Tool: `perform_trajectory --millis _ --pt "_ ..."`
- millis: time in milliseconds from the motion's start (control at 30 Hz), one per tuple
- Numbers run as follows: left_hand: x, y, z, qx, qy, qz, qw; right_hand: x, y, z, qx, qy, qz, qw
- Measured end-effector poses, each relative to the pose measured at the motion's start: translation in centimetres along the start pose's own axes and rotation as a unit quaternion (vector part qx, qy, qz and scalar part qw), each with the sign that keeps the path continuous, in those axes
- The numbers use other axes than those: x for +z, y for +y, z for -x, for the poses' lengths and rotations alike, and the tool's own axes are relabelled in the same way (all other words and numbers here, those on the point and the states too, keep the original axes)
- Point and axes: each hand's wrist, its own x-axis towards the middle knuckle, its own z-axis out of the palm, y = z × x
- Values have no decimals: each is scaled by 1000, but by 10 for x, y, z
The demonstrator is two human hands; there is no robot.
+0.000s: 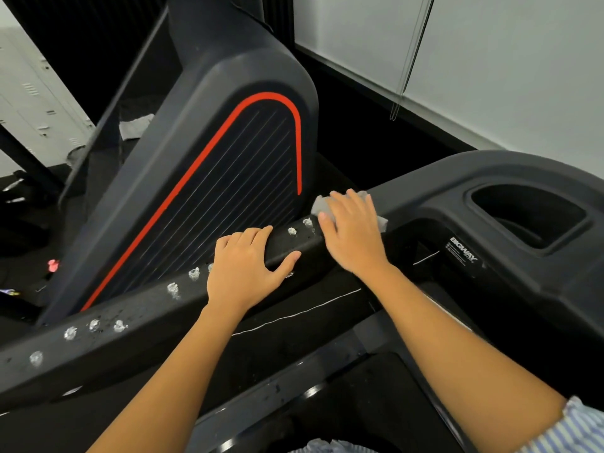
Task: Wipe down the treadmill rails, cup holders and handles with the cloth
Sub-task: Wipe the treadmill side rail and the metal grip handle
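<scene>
Person leans over treadmill, both hands on the black rail (147, 308) that runs from lower left up toward the console (490, 171). Left hand (245, 269) grips the rail mid-length: fingers curled over the top edge, thumb spread along the near face. Right hand (353, 230) is just beside it, further up where the rail meets the console, fingers fairly straight and spread, pressing the grey cloth (322, 206) flat onto the rail top. Cloth sits under the palm, edges poking out at the fingertips and at the far side. White foam blobs (173, 289) dot the rail top in a row, from lower left up to the cloth. Cup holder (555, 246), a deep recess in the console, lies right of the cloth, apart from it. White-lettered label (464, 251) on the console below it. Behind the rail, a dark side panel (212, 158) with a red stripe, tilted. Striped sleeve (581, 426) at bottom right. Another grey rag (135, 125) lies far left behind the panel, near pale lockers (32, 109).
</scene>
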Motion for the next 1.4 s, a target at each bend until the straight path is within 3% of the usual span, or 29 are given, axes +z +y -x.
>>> perform_trajectory --millis 167,400,533,667,867,1000,1167,1300,1400 --pt "1 -1 1 1 1 1 1000 -3 -1 17 -103 -35 -5 994" --pt "1 1 2 -2 23 22 1000 -5 4 5 -21 -21 1 1000" --pt "-1 -1 5 -40 79 124 988 5 -20 5 -97 -37 3 995" --pt "-1 1 4 -55 84 152 983 -3 -12 17 -141 -59 -31 988" --pt "1 -1 6 -53 97 156 981 -12 -9 1 -34 -31 -35 998" --pt "0 1 5 -62 112 174 976 2 -43 -10 -85 -36 12 996" --pt "0 0 4 -59 115 176 976 -2 -38 11 -163 -100 -61 980" --pt "-2 0 5 -63 104 173 977 -19 -4 5 -96 -95 -71 988" --pt "-3 1 4 -67 92 170 979 -19 -8 -15 -30 -70 -6 997"
